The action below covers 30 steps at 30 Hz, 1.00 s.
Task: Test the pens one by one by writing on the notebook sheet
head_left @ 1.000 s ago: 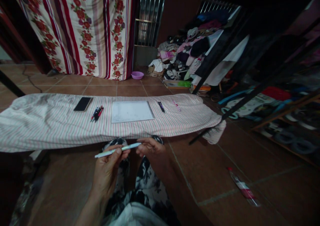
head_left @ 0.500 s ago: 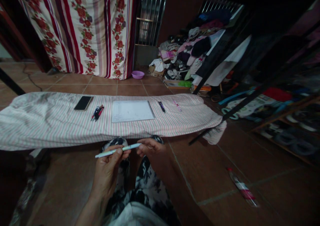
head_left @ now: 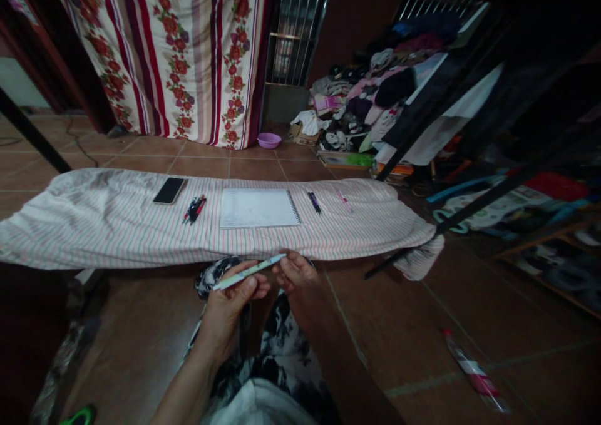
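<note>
A slim pale blue-white pen (head_left: 248, 272) is held slantwise above my knees, its right end higher. My left hand (head_left: 237, 296) is closed round its left part, thumb on top. At the raised right end, my right hand (head_left: 295, 275) pinches the tip between thumb and fingers. Beyond the hands, a spiral notebook (head_left: 260, 208) lies open on a striped cloth (head_left: 263, 240). Left of it are a bunch of several pens (head_left: 195, 209) and a phone (head_left: 169, 191) with a dark screen. To its right lie some dark pens (head_left: 314, 203) and a pink pen (head_left: 344, 201).
A plastic bottle (head_left: 475, 370) lies on the tiled floor at the right. Behind the cloth-covered surface stand a purple basin (head_left: 269, 140), a floral curtain (head_left: 188, 56) and a heap of clothes (head_left: 361, 96). Dark poles (head_left: 469, 215) slant across the right side.
The pen has tilted more steeply, its right end rising, and both hands have moved slightly right and up. The whole view has shifted a little. Both hands still hold the pen.
</note>
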Tool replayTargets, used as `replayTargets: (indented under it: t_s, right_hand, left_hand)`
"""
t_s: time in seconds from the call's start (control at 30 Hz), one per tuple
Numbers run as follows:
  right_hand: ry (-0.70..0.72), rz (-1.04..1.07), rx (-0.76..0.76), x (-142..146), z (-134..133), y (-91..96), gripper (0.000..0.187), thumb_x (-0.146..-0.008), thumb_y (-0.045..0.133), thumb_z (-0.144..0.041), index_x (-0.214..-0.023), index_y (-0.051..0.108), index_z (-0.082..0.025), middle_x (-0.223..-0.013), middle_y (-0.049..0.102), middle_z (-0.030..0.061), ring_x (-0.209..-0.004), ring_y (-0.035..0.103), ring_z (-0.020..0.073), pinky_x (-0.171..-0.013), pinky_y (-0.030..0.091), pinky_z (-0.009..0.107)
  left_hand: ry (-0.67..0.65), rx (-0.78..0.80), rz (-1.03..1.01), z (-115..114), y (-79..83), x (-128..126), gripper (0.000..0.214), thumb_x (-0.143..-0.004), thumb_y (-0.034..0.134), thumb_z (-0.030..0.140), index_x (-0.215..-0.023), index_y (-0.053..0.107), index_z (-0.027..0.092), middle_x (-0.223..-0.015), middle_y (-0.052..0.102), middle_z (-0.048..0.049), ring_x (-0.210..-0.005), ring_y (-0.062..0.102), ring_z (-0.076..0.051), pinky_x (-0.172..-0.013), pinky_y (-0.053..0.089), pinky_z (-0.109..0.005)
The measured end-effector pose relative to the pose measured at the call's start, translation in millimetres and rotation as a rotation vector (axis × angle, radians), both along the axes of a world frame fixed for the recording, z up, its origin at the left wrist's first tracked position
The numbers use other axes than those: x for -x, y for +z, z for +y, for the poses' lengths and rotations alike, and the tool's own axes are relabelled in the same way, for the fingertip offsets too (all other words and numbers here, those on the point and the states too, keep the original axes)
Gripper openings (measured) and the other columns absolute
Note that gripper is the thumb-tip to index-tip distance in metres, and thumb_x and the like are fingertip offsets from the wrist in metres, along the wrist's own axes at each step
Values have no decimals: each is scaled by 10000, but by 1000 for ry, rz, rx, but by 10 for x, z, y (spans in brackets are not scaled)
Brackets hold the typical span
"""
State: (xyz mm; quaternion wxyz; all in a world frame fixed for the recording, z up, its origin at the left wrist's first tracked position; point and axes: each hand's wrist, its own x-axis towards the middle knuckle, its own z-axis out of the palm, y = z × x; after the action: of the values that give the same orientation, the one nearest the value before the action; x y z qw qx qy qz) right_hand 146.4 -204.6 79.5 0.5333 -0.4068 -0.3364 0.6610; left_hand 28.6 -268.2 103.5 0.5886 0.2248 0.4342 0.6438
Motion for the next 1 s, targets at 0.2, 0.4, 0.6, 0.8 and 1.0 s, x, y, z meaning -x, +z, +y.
replayTargets:
  t_s: [0.2,0.4,0.6,0.8,1.0]
  right_hand:
    - [69,121,10,-28,96,117,305,-630,737,-325,-864,592,-193,-805,633,10,-636,552,80,-441,367,149]
    - [117,188,30,8,164,247,304,-622,749,-276,-869,602,-177,-764,610,4,-600,511,66,-455,366,153]
    - [124,178,42,47,211,258,384,-624,737,-275,-965,590,-182,-798,632,18,-591,514,71,-475,374,169]
    - [81,-108,-153,108,250,163,372,-746,607,-361,-1079,554,-203,-859,657,27,-517,484,68,-501,401,204]
    - [131,-270,-325,122,334,72,296,-792,539,-362,-1046,579,-216,-864,668,38,-601,567,113,-590,461,250]
  left_hand:
    - [-172,-169,-102,-82,46,17,656,-661,696,456,-1204,536,125,-882,683,-137,-784,643,-244,-698,502,-345]
    - [-198,-188,-260,-126,104,32,732,-620,647,587,-1188,572,132,-966,662,-172,-823,632,-285,-712,497,-375]
    - [-159,-91,-221,-80,60,29,596,-624,713,473,-1119,626,152,-911,666,-136,-790,630,-250,-715,496,-345]
    - [-192,-170,-235,62,-24,32,528,-644,722,437,-1093,649,169,-908,673,-133,-804,632,-233,-711,499,-312]
    - [-231,-193,-161,192,23,56,614,-544,782,447,-1084,665,179,-879,681,-138,-779,632,-245,-680,503,-309]
